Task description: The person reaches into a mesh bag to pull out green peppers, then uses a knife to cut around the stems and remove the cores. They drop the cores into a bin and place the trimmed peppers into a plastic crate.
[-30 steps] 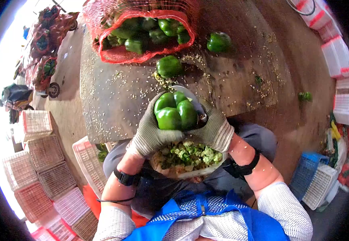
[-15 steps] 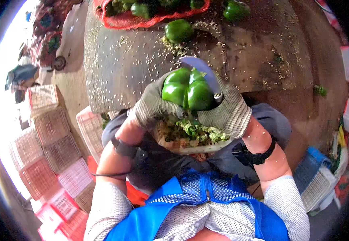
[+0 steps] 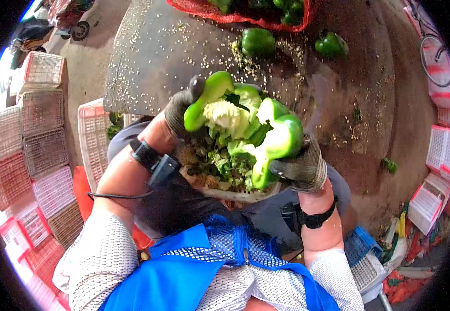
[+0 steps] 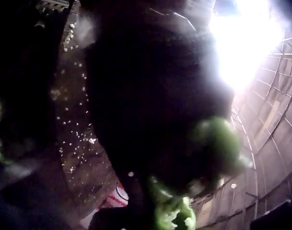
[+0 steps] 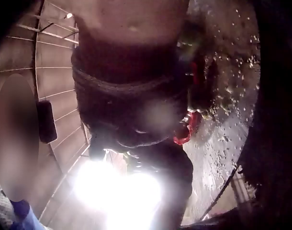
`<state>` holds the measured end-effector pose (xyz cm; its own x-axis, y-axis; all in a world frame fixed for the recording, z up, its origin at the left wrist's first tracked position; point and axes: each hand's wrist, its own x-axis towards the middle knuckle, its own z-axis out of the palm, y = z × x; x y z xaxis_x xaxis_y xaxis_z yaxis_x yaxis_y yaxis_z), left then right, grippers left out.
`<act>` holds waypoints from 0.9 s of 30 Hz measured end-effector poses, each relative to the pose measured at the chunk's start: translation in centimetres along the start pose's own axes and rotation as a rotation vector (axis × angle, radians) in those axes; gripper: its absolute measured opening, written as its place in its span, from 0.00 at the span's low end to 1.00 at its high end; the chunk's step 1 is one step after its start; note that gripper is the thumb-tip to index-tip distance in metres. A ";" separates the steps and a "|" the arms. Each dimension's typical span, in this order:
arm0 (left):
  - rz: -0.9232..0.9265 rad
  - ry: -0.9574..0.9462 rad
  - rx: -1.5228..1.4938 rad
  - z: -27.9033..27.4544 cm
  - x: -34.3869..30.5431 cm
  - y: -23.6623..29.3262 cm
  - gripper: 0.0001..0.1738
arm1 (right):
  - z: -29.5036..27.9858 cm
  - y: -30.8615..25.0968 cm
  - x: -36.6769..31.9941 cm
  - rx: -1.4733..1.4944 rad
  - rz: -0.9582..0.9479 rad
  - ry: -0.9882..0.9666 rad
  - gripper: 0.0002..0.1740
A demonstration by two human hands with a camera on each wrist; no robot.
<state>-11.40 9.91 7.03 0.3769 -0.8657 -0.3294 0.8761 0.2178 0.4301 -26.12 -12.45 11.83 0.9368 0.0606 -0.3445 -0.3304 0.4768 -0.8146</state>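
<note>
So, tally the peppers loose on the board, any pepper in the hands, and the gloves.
Loose peppers on the board: 2
Opened pepper in the hands: 1
Gloves, left glove and right glove: 2
Total: 5

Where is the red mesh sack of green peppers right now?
In the head view, the red mesh sack lies at the top edge, near the middle, on the wooden table, just beyond a whole green bell pepper.

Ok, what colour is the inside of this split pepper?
The split pepper is pale, whitish green inside, clearest in the head view.
</note>
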 end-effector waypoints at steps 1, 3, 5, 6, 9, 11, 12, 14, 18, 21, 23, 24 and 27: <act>0.093 0.004 0.064 0.0 0.2 -0.1 0.37 | -0.6 0.3 -0.1 -0.037 0.042 0.007 0.37; 0.028 0.063 0.077 0.6 1.2 1.2 0.35 | -1.0 1.0 0.4 0.176 0.136 0.034 0.36; -0.038 0.101 -0.025 1.5 2.1 2.3 0.34 | -0.7 1.3 0.9 0.269 0.069 0.040 0.36; -0.048 0.042 -0.058 2.0 1.8 2.8 0.35 | -0.5 1.4 1.0 0.314 0.038 0.042 0.36; 0.125 0.042 0.247 3.3 0.9 2.5 0.36 | -0.1 1.4 1.1 0.320 -0.067 0.044 0.36; 0.285 0.073 0.178 3.8 1.2 1.4 0.34 | -0.3 2.1 1.7 0.450 -0.121 0.014 0.39; 0.343 0.140 0.160 3.7 1.1 1.0 0.34 | -1.2 3.0 1.9 0.549 -0.071 0.010 0.38; 0.424 0.202 0.069 3.1 1.4 0.9 0.32 | -0.9 2.5 2.2 0.750 0.032 0.013 0.34; 0.414 0.202 0.138 2.7 0.3 2.9 0.33 | -0.7 3.1 3.3 0.732 0.028 0.059 0.31; 0.199 0.139 0.674 1.2 -0.3 7.3 0.36 | -0.5 4.5 3.5 0.624 0.115 0.040 0.33; 0.117 0.095 0.964 1.2 -0.9 8.0 0.36 | -0.2 5.8 3.5 0.348 0.163 0.046 0.34; 0.116 0.153 1.032 1.7 -1.1 7.8 0.37 | 0.4 5.9 3.7 0.387 0.120 0.036 0.33; 0.292 0.274 0.731 0.5 -0.2 6.9 0.38 | -0.2 5.7 5.0 0.574 0.130 -0.032 0.37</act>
<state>-5.64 11.36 10.51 0.7014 -0.6588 -0.2722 0.3513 -0.0129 0.9362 -23.30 -9.64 5.34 0.8988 0.1725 -0.4030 -0.3361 0.8613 -0.3810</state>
